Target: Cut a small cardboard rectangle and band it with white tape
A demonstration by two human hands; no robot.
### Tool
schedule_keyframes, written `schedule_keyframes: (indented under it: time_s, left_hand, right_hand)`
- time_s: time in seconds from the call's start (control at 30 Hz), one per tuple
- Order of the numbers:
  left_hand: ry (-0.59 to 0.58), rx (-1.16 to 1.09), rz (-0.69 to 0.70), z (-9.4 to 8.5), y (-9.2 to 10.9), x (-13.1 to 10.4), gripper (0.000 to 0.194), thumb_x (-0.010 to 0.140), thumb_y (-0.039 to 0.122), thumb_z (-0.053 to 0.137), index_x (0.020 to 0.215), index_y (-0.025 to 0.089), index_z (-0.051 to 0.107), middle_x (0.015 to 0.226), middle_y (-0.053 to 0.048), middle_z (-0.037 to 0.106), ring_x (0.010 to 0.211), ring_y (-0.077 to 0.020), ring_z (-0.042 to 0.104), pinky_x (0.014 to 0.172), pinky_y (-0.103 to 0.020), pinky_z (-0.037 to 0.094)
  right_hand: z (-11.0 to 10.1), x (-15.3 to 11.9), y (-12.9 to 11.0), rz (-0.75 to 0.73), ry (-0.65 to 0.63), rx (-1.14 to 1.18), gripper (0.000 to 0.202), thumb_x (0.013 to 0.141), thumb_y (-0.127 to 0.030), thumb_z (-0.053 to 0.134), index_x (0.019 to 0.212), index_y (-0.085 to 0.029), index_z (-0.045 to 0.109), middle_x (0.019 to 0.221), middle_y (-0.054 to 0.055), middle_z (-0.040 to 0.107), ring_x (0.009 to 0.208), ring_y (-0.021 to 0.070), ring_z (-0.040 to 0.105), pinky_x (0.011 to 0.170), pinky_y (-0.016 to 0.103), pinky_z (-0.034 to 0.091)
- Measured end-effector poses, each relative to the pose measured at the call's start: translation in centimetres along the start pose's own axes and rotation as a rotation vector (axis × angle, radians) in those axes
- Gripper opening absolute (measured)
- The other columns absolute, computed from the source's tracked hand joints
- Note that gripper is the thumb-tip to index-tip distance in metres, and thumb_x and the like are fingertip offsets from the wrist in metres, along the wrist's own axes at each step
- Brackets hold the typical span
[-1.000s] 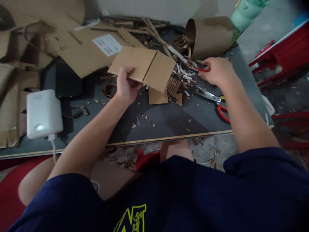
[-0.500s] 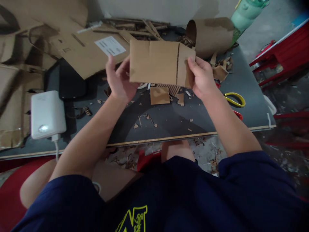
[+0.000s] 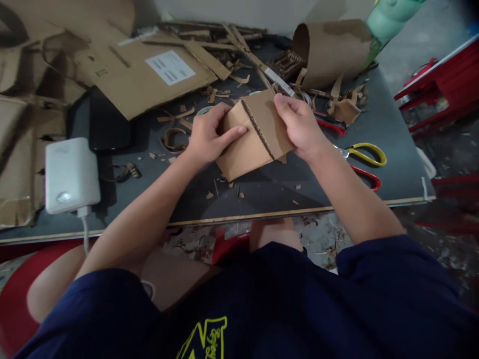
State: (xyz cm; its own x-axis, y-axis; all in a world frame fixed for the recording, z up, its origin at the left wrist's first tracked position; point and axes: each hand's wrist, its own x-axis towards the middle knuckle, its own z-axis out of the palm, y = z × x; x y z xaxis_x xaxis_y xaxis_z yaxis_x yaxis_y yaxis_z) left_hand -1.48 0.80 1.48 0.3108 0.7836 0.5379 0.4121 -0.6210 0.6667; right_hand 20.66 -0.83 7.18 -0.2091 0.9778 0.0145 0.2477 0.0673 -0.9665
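Note:
A brown cardboard piece [image 3: 239, 152] with a dark corrugated line across it is held over the middle of the table, tilted. My left hand [image 3: 213, 134] grips its left part, thumb on the top face and fingers hidden at the far edge. At its right part, my right hand [image 3: 299, 122] pinches it with the thumb on top. Scissors with one yellow and one red handle [image 3: 368, 154] lie right of my right wrist. A red cutter [image 3: 331, 124] rests just beyond that hand.
White power bank [image 3: 73, 174] with a cable and a black phone-like slab [image 3: 108, 119] lie left. Labelled cardboard [image 3: 138, 87], strips and scraps cover the back. A cardboard tube [image 3: 333, 52] and green bottle [image 3: 392, 22] are back right. The table's front edge [image 3: 254, 216] is near.
The cardboard piece has come lower and nearer and turned, its right end now farther back. My left hand, apart from its front face before, now has its thumb pressed on it.

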Motion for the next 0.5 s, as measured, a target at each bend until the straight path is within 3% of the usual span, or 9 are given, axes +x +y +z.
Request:
schedule_keyframes:
  time_s: [0.17, 0.27, 0.37, 0.43, 0.5]
  left_hand:
    - [0.061, -0.113, -0.036, 0.1, -1.5, 0.2, 0.062, 0.077, 0.084, 0.062, 0.089, 0.023, 0.063, 0.077, -0.003, 0.056, 0.084, -0.0267, 0.063, 0.076, -0.041, 0.052]
    - [0.046, -0.198, -0.091, 0.2, -1.6, 0.2, 0.059, 0.074, 0.079, 0.069, 0.083, 0.022, 0.062, 0.076, -0.004, 0.054, 0.084, -0.027, 0.063, 0.073, -0.04, 0.053]
    - [-0.019, -0.272, -0.153, 0.1, -1.4, 0.3, 0.057, 0.072, 0.075, 0.075, 0.081, 0.02, 0.061, 0.075, -0.004, 0.054, 0.079, -0.0252, 0.063, 0.068, -0.038, 0.053]
    - [-0.05, -0.293, -0.177, 0.0, -1.2, 0.3, 0.058, 0.07, 0.075, 0.076, 0.08, 0.02, 0.061, 0.073, -0.004, 0.053, 0.075, -0.0235, 0.061, 0.065, -0.037, 0.052]
    - [-0.045, -0.292, -0.187, 0.0, -1.1, 0.3, 0.059, 0.069, 0.076, 0.076, 0.077, 0.02, 0.06, 0.071, -0.003, 0.051, 0.072, -0.0218, 0.059, 0.062, -0.036, 0.05]
  right_hand:
    - [1.9, -0.2, 0.3, 0.245, -0.112, 0.251, 0.068, 0.083, -0.085, 0.044, 0.103, -0.023, 0.062, 0.1, 0.006, 0.072, 0.101, 0.0234, 0.07, 0.085, 0.039, 0.061]
    - [2.5, 0.1, 0.7, 0.291, -0.142, 0.274, 0.066, 0.086, -0.082, 0.042, 0.107, -0.022, 0.06, 0.103, 0.008, 0.072, 0.098, 0.0239, 0.07, 0.086, 0.041, 0.06]
    - [1.1, -0.1, 0.6, 0.189, -0.044, -0.059, 0.065, 0.093, -0.077, 0.032, 0.114, -0.022, 0.06, 0.108, 0.008, 0.07, 0.103, 0.0236, 0.068, 0.091, 0.04, 0.057]
    - [-1.2, -1.2, 0.2, 0.106, 0.069, -0.466, 0.054, 0.098, -0.066, 0.038, 0.121, -0.022, 0.059, 0.111, 0.007, 0.07, 0.108, 0.0234, 0.066, 0.095, 0.04, 0.053]
    - [-4.5, -3.3, -0.5, 0.085, 0.081, -0.798, 0.044, 0.098, -0.048, 0.048, 0.131, -0.02, 0.056, 0.121, 0.01, 0.069, 0.113, 0.0261, 0.065, 0.098, 0.042, 0.049]
